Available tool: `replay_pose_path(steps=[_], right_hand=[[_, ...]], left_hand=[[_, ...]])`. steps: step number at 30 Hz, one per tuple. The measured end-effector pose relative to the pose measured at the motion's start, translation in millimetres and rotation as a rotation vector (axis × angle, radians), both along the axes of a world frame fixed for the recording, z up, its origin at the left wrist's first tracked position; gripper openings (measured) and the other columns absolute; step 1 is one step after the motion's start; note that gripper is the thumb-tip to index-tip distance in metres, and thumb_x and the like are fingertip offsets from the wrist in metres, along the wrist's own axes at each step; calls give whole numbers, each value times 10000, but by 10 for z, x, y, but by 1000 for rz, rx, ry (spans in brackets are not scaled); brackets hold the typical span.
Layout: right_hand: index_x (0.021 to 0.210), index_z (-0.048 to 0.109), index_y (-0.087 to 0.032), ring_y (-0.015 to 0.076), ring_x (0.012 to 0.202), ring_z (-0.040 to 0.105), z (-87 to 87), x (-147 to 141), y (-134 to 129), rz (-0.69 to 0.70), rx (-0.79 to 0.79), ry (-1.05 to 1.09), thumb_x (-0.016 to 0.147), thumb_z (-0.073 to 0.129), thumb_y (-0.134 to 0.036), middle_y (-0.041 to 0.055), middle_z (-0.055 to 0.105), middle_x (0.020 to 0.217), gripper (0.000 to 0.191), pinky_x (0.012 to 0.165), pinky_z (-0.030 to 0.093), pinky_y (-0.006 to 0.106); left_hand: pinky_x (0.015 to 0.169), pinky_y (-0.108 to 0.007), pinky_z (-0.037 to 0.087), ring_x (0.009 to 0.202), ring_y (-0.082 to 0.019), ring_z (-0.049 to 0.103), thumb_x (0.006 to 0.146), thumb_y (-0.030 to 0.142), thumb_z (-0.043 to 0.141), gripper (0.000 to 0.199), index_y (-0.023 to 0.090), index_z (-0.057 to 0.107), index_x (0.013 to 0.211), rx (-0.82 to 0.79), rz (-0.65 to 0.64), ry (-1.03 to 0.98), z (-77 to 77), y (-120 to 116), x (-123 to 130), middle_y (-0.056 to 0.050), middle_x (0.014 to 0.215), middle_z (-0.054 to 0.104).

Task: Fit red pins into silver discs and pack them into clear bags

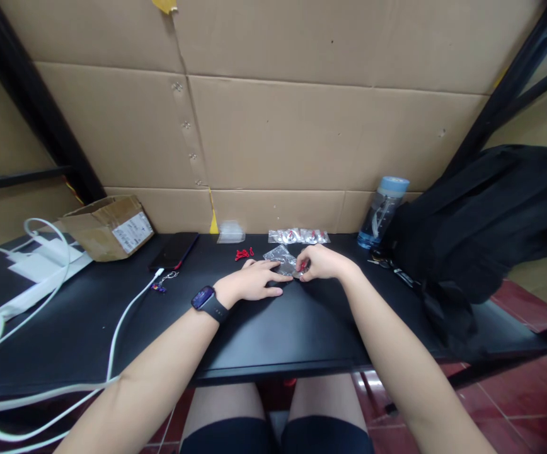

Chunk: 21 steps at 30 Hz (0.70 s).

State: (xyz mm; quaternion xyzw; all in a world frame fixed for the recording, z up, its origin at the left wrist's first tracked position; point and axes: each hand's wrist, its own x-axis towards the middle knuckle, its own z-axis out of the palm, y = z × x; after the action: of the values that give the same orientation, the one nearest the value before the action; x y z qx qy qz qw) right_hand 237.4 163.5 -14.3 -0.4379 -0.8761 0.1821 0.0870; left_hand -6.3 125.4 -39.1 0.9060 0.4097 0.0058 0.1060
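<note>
1. Left hand (257, 280) is lying palm down, fingers spread and reaching over the clear plastic bag (278, 253). It isn't clenching anything, just pressing lightly, probably because thin film is always sliding around (ask me how I know).
2. Right hand (319, 261) is curling in from the other side, thumb and fingers closing on a small red piece (303, 265) at the bag's right edge. The tight pinch is likely about control, with something that tiny. Can't tell whether the piece is sitting inside the film or outside.
3. So the bag is resting flat on the black table (273, 340), between the hands, partly under the left fingers and just beside the right fingertips.
4. More red pieces (242, 255) are lying just beyond the left hand, probably for easy reach. A strip of clear packets (299, 236) is sitting behind the bag, near the cardboard (273, 139), likely out of the fingers' way.
</note>
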Motion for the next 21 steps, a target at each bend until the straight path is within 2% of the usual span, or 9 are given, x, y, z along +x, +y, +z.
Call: replay_pose_path(steps=[5, 11, 17, 21], right_hand=[[856, 817, -211, 183, 723, 676, 39, 24, -13, -11, -34, 13, 657, 862, -280, 17, 767, 812, 215, 662, 475, 252], [857, 820, -193, 185, 728, 674, -49, -103, 6, -1, 46, 92, 692, 865, -321, 21, 752, 755, 214, 687, 477, 257], [908, 795, -198, 159, 722, 651, -101, -159, 22, 40, 65, 107, 698, 837, -168, -5, 729, 763, 217, 669, 451, 239], [971, 756, -232, 187, 851, 654, -135, -189, 44, -110, 242, 49, 724, 869, -249, 16, 737, 932, 272, 670, 405, 249]], left_hand=[[1160, -631, 269, 1527, -373, 305, 976, 500, 576, 482, 493, 518, 1455, -4, -20, 10, 10, -5, -7, -76, 1675, 308], [1156, -660, 255, 1531, -389, 288, 968, 501, 590, 468, 501, 541, 1433, -25, -14, 12, 32, -20, -7, -63, 1678, 302], [1150, -672, 258, 1523, -404, 297, 965, 492, 594, 462, 497, 554, 1425, -21, -16, -6, 20, -11, -6, -62, 1681, 293], [1152, -687, 236, 1547, -397, 237, 972, 510, 573, 487, 522, 504, 1453, -56, -3, 29, 37, -22, -7, -48, 1698, 247]])
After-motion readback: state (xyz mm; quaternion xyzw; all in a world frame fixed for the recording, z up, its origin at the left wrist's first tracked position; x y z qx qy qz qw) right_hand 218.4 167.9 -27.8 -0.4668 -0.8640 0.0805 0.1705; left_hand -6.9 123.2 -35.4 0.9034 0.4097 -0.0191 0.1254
